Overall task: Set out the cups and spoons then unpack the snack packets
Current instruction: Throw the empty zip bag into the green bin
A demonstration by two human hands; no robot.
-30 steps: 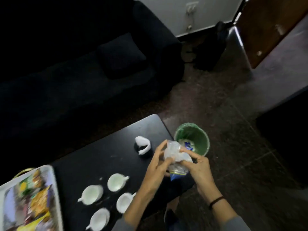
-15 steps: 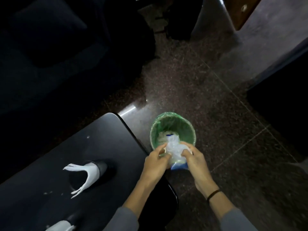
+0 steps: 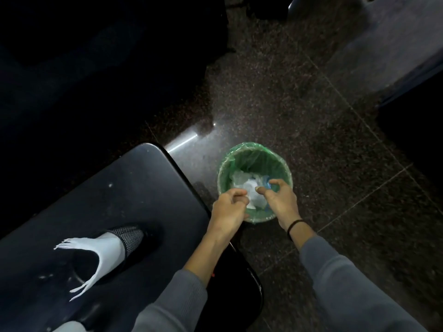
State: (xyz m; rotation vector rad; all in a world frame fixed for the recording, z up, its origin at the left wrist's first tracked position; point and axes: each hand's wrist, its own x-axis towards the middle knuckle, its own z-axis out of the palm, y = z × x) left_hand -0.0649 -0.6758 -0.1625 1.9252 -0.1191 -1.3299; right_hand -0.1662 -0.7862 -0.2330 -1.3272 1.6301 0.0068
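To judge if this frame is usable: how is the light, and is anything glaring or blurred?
Head view: dim; the dark sofa is almost black, without detail; a bright glare streak lies on the speckled stone floor by the black table; the green-lined round bin, left hand and right hand are lit, slightly soft.

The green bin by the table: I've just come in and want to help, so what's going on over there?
A person holds both hands over the green-lined bin, which stands on the floor beside the black table. The left hand and right hand flank a crumpled clear wrapper at the bin's mouth; whether they grip it or have let go is unclear. A black mesh holder stands on the table.
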